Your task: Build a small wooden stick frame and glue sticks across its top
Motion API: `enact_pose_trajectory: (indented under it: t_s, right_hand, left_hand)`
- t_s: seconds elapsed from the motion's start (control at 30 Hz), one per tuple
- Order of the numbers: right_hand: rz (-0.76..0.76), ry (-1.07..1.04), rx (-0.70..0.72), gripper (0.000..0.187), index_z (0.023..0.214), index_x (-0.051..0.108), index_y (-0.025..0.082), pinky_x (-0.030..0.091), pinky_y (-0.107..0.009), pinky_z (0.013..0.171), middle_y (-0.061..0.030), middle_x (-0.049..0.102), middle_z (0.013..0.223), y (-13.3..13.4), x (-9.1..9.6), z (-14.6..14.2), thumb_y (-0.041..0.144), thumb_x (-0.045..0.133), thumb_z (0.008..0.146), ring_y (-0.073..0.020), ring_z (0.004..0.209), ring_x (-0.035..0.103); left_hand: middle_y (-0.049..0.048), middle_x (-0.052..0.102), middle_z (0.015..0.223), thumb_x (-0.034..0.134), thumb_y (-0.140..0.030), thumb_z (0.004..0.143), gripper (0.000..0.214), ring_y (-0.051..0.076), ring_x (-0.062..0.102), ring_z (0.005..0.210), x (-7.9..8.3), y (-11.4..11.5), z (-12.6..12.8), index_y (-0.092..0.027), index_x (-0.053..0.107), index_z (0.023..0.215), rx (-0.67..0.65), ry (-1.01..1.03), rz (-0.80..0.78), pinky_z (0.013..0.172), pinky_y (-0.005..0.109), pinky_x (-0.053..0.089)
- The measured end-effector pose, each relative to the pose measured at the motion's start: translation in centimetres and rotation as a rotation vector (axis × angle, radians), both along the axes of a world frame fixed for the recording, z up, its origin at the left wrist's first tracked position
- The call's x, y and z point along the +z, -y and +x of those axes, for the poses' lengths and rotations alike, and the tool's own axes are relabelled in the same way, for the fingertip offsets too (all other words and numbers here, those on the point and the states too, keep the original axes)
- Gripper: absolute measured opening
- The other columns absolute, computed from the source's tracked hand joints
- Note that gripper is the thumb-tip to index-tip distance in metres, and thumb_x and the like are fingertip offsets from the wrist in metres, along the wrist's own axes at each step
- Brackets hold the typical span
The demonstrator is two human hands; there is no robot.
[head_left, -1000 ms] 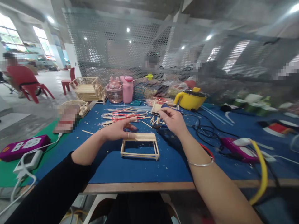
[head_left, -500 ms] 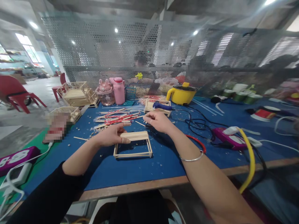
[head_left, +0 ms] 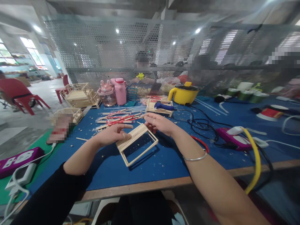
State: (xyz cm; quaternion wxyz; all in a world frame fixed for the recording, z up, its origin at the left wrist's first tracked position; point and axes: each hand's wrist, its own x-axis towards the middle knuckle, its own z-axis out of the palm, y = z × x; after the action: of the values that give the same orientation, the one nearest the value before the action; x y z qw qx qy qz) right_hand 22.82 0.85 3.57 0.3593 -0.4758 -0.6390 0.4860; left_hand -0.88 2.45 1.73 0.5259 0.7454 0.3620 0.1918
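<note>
A small wooden stick frame (head_left: 132,137), with a row of thin sticks laid side by side over its far part, is tilted above the blue table. My left hand (head_left: 113,134) grips its left end, thumb on the slats and index finger stretched out beyond. At the far right corner, my right hand (head_left: 160,123) has its fingers bent around the frame; its fingertips are partly hidden. Behind my hands lie bundles of wooden sticks (head_left: 120,119) in clear and red wrapping. A blue glue gun (head_left: 164,106) rests on another stick frame (head_left: 152,109).
On the left are finished stick structures (head_left: 79,95), a phone (head_left: 59,128) and a purple power strip (head_left: 22,161). A pink thermos (head_left: 120,92) and yellow pot (head_left: 186,94) stand along the perforated screen (head_left: 105,47). Black cables (head_left: 199,122) and another purple strip (head_left: 231,137) lie right.
The stick frame has turned counterclockwise and tilted up off the table. My right hand has come in close to its far right corner; my left hand keeps its hold.
</note>
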Motion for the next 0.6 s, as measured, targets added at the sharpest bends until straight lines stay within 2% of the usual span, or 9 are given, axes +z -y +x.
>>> enact_pose_trajectory:
  t_s: [0.17,0.27,0.37,0.47,0.6]
  right_hand:
    - [0.133,-0.179,0.114,0.047,0.117,0.051,0.02,0.038,-0.02,0.05,-0.0032,0.064,0.087,0.1,0.3,-0.2,0.049,0.061,0.081,-0.0098,0.061,0.051]
    - [0.262,-0.21,-0.013,0.05,0.111,0.053,0.019,0.043,-0.024,0.06,-0.0058,0.063,0.092,-0.3,0.4,0.3,0.06,0.051,0.083,-0.0131,0.071,0.054]
    - [0.414,-0.214,-0.162,0.051,0.107,0.056,0.019,0.045,-0.027,0.067,-0.0051,0.062,0.092,-0.6,0.5,0.7,0.063,0.046,0.084,-0.0156,0.08,0.056]
    - [0.482,-0.124,-0.206,0.045,0.099,0.057,0.019,0.042,-0.026,0.063,-0.0009,0.058,0.081,-0.5,0.5,0.6,0.06,0.055,0.08,-0.014,0.071,0.053]
    - [0.475,-0.011,-0.222,0.037,0.089,0.055,0.022,0.034,-0.025,0.049,0.0045,0.048,0.062,-0.2,0.3,-0.3,0.056,0.059,0.077,-0.011,0.051,0.04]
  left_hand:
    - [-0.0059,0.06,0.06,0.075,-0.031,0.068,0.082,0.008,0.051,0.048,1.0,1.1,0.3,-0.02,0.037,0.141,-0.063,0.129,-0.185,0.049,0.019,0.037]
    - [-0.002,0.068,0.068,0.078,-0.029,0.066,0.087,0.012,0.06,0.057,1.0,1.4,0.8,-0.021,0.036,0.141,-0.011,0.27,-0.194,0.056,0.022,0.046]
    - [0.0024,0.074,0.084,0.078,-0.029,0.066,0.088,0.016,0.067,0.076,0.7,1.3,1.4,-0.022,0.034,0.142,0.122,0.439,-0.118,0.07,0.027,0.051]
    - [0.0049,0.075,0.093,0.08,-0.031,0.064,0.088,0.019,0.067,0.09,0.2,1.1,2.0,-0.019,0.037,0.141,0.226,0.53,-0.059,0.082,0.031,0.05]
    - [0.0061,0.075,0.094,0.08,-0.028,0.063,0.081,0.02,0.068,0.09,-0.4,0.8,2.4,-0.017,0.042,0.135,0.282,0.565,-0.041,0.086,0.034,0.05]
